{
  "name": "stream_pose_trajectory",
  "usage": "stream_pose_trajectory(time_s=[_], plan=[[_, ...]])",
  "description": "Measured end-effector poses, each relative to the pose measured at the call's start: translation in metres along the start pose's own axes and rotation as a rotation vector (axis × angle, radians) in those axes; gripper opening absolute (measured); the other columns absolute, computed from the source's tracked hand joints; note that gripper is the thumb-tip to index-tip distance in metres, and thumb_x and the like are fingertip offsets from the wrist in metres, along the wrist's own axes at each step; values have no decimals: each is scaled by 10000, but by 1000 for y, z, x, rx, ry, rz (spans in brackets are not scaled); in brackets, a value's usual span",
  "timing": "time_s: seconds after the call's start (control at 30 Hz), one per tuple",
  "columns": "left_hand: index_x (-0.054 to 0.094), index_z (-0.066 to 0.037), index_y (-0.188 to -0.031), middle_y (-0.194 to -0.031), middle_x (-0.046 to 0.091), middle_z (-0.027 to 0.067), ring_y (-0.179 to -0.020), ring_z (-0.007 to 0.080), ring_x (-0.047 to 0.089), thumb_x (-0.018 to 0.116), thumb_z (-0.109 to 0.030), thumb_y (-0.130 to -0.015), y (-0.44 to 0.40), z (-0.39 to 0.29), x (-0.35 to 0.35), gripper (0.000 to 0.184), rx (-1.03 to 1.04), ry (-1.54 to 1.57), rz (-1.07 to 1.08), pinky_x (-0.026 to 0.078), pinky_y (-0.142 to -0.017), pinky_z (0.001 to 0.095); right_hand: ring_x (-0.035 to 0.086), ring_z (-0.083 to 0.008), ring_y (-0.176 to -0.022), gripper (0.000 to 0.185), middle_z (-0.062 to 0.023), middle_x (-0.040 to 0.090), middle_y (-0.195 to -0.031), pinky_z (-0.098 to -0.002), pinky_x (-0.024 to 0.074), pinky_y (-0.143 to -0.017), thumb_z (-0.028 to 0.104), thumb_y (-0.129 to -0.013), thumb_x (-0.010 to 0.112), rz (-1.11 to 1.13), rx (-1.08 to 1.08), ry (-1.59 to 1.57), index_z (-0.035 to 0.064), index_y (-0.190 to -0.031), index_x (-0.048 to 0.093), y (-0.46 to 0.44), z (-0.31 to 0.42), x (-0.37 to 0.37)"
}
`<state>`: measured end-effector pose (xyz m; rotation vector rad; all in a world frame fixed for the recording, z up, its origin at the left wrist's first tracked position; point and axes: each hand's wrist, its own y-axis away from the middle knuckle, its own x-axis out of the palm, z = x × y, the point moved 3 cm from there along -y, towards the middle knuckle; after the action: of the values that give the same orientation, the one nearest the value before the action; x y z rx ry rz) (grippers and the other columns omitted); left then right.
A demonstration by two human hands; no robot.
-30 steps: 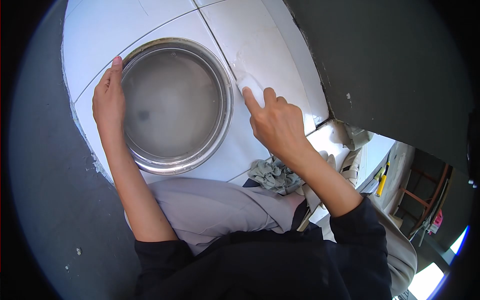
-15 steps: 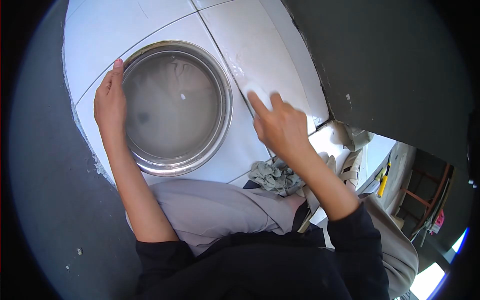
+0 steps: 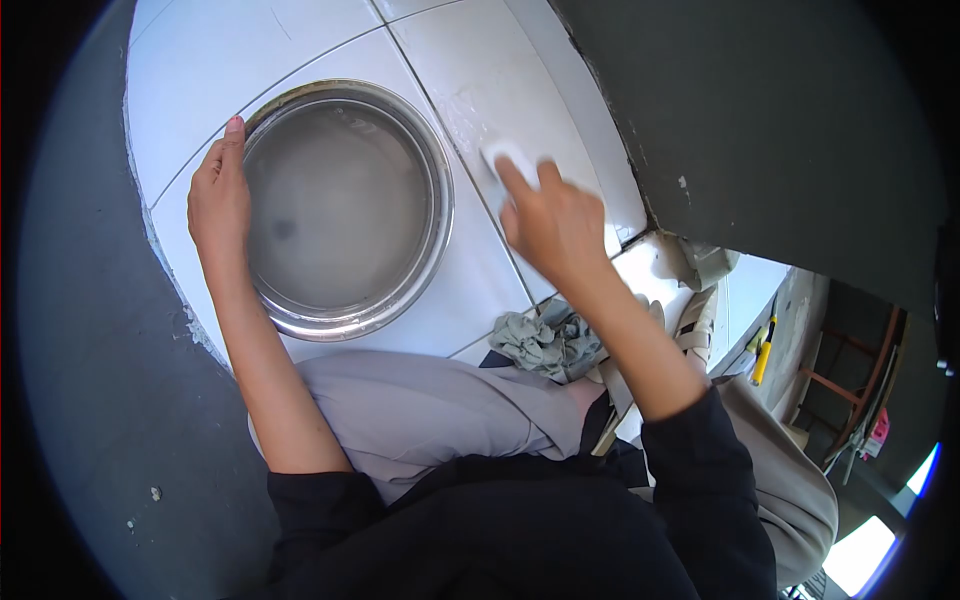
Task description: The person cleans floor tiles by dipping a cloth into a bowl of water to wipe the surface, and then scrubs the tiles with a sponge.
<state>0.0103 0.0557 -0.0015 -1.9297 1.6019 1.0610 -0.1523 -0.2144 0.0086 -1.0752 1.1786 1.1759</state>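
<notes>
A round metal basin [image 3: 440, 250] holding cloudy grey water stands on the white tiles. At its left side my left hand [image 3: 220, 195] grips the rim, thumb up along the edge and fingers curled on the outside. Right of the basin, my right hand [image 3: 555, 225] is closed on a small white block [image 3: 500, 156], blurred by motion. The block is against the tile [image 3: 460, 60], where wet streaks and whitish smears show. Whether it is a sponge or something else I cannot tell.
A crumpled grey-green cloth [image 3: 540, 345] lies by my leg, close under my right forearm. Dark walls [image 3: 760, 130] border the tiles left and right. Farther right are a yellow-handled tool [image 3: 763, 362] and a reddish frame [image 3: 860, 370].
My right hand and the white block have shifted slightly up and left over the tile. The ripples in the basin have mostly calmed. My left hand stays on the rim.
</notes>
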Motion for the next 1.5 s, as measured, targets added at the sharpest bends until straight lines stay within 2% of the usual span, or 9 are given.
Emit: stream_pose_trajectory(time_s=[0.13, 0.23, 0.33, 0.5, 1.1, 1.2, 1.3, 1.33, 1.5], plan=[[709, -131, -1105, -949, 690, 112, -963, 264, 622, 431, -681, -877, 3, -4, -2, 657, 16, -21, -25, 427, -918, 347, 622, -284, -566, 444, -163, 572, -830, -396, 501, -493, 168, -755, 641, -50, 24, 55, 162, -1197, 602, -47, -8, 12], [709, -130, -1106, -889, 680, 102, -926, 255, 621, 429, -685, -877, 0, 0, -2, 663, 22, -8, -33, 432, -902, 341, 623, -284, -569, 432, -160, 575, -826, -400, 498, -492, 173, -760, 642, 6, 33, 17, 175, -1190, 603, 10, -9, -1], [709, -128, -1104, -840, 664, 90, -892, 246, 615, 430, -687, -877, 0, 0, -2, 665, -7, -9, 5, 434, -890, 338, 628, -279, -542, 361, -165, 583, -804, -382, 488, -439, 113, -720, 621, 37, -20, 12, 87, -1080, 598, 53, -12, -4], [713, -115, -1077, -794, 645, 80, -848, 233, 608, 422, -699, -874, -1, 1, 2, 683, 26, 5, -26, 436, -871, 333, 627, -291, -588, 430, -147, 578, -808, -399, 508, -522, 162, -760, 634, -3, 71, 62, 160, -1188, 592, -20, -17, 6], [690, -115, -1150, -1118, 677, 123, -1093, 287, 598, 431, -679, -879, -6, 4, 2, 676, 28, 7, 16, 396, -987, 359, 626, -268, -569, 409, -135, 579, -807, -397, 498, -497, 185, -770, 637, 24, 81, 85, 178, -1178, 614, 18, -27, -2], [692, -115, -1145, -1117, 675, 130, -1096, 282, 598, 436, -676, -879, -5, 4, 2, 672, 28, 28, 27, 395, -988, 361, 623, -262, -531, 329, -144, 577, -781, -373, 481, -433, 118, -711, 636, 17, 10, 67, 94, -1038, 607, 52, -27, -7], [698, -117, -1131, -1119, 673, 138, -1104, 275, 596, 436, -675, -879, -10, 10, 6, 666, 43, 53, 7, 395, -990, 361, 628, -267, -544, 331, -145, 580, -784, -372, 491, -450, 121, -713, 640, -54, 39, 78, 92, -1041, 608, 13, -31, -1], [699, -117, -1129, -1122, 672, 137, -1109, 274, 594, 436, -677, -878, -10, 10, 7, 667, 42, 44, 12, 395, -990, 362, 634, -289, -604, 409, -135, 598, -831, -386, 516, -542, 182, -772, 637, -12, 102, 91, 178, -1180, 612, -6, -35, 2], [700, -120, -1130, -1124, 672, 131, -1114, 276, 590, 438, -685, -872, -4, 2, 1, 674, -20, 0, 36, 399, -989, 362, 630, -283, -578, 393, -148, 594, -828, -387, 508, -502, 155, -754, 631, -80, 57, 80, 132, -1146, 604, -4, -42, 0]])
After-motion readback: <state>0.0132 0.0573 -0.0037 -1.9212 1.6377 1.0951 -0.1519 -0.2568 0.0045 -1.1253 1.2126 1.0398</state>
